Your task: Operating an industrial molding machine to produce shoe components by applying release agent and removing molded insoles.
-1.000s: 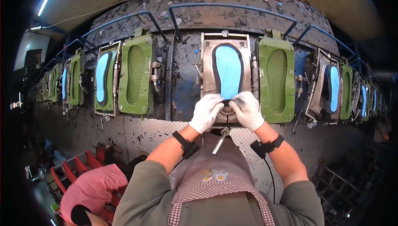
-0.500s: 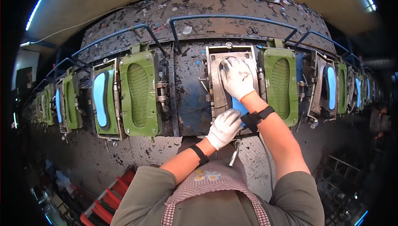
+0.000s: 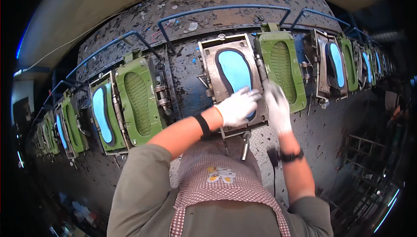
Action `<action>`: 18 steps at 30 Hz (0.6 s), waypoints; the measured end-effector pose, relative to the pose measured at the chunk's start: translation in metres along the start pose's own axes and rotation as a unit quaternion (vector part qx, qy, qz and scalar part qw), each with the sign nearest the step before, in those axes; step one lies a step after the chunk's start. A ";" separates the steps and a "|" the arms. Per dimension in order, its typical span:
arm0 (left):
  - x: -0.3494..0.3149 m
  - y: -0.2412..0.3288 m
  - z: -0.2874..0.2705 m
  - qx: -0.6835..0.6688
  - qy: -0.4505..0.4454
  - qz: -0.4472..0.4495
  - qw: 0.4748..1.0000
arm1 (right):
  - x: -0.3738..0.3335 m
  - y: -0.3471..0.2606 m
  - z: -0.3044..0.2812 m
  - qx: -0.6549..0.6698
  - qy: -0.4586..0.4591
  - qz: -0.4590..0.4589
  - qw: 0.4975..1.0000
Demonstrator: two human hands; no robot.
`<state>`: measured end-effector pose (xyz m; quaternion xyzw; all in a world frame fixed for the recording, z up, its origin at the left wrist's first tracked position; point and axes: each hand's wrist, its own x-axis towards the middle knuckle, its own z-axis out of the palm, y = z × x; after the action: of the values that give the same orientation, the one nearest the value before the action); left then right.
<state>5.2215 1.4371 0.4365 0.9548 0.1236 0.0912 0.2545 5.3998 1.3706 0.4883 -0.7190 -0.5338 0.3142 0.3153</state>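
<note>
A bright blue shoe-sole insert (image 3: 234,69) lies in a dark sole-shaped rim inside an open metal mould half (image 3: 211,65). My left hand (image 3: 238,106), in a white glove, is over the heel end of the insert with its fingers stretched out, hiding part of it. To its right, my right hand (image 3: 278,109), also gloved, is by the hinge side, between the metal half and the green mould half (image 3: 299,91). Its fingers look extended and slightly blurred, and nothing shows in them. The green half has a treaded sole-shaped hollow (image 3: 282,65).
More open moulds stand in a row on both sides, including a green half (image 3: 154,93) and blue inserts (image 3: 102,113) (image 3: 336,63). Blue tube rails (image 3: 226,7) run behind them. A metal handle (image 3: 245,148) juts towards me. Scraps litter the surface behind (image 3: 182,15).
My right hand has left the insert and moved right to the hinge side. My left hand has shifted onto the insert's heel end. More of the insert shows, and the view has tilted.
</note>
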 end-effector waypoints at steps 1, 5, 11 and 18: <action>0.011 -0.002 -0.012 -0.063 -0.045 0.027 0.997 | -0.054 0.058 -0.011 -0.316 0.010 -0.134 0.939; 0.012 -0.001 -0.004 -0.075 -0.040 0.012 0.996 | -0.154 0.030 0.023 0.598 -0.118 0.479 0.631; 0.022 0.001 -0.003 0.007 -0.068 0.009 0.998 | -0.045 0.042 -0.012 -0.239 -0.563 0.029 0.791; -0.007 -0.018 -0.050 -0.233 0.228 -0.421 0.846 | -0.087 0.065 -0.029 -0.254 -0.275 -0.226 0.899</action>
<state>5.1992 1.4739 0.4694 0.6760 0.5435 0.2166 0.4481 5.4392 1.2678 0.4644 -0.5196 -0.8091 0.2733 0.0254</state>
